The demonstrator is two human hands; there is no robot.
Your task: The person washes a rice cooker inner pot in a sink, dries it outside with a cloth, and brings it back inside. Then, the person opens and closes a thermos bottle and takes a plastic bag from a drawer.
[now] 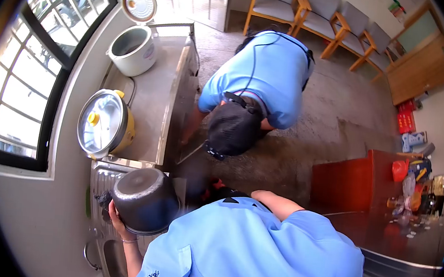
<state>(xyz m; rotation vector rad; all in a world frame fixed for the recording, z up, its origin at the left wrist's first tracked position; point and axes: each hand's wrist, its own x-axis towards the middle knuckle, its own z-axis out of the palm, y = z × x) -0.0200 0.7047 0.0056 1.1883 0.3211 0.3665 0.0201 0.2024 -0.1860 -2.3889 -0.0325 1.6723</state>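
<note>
A dark metal inner pot point(143, 192) is tipped over the sink's drainboard, its scuffed base facing up and its rim low, towards my body. My left hand point(118, 221) grips the side of this pot, fingers pressed to its outer wall; the thumb is hidden. Only part of my right arm point(275, 202) shows, bent in front of my body, and the right hand is out of sight. A dark scrubbing pad or cloth point(103, 200) lies beside the pot on the ridged drainboard point(105, 171).
A yellow cooker with a glass lid point(102, 123) and a white rice cooker with its lid raised point(133, 51) stand on the metal counter point(153, 106). A co-worker point(264, 79) bends beside it. The sink basin point(116, 264) is lower left; a red-brown desk point(345, 183) stands right.
</note>
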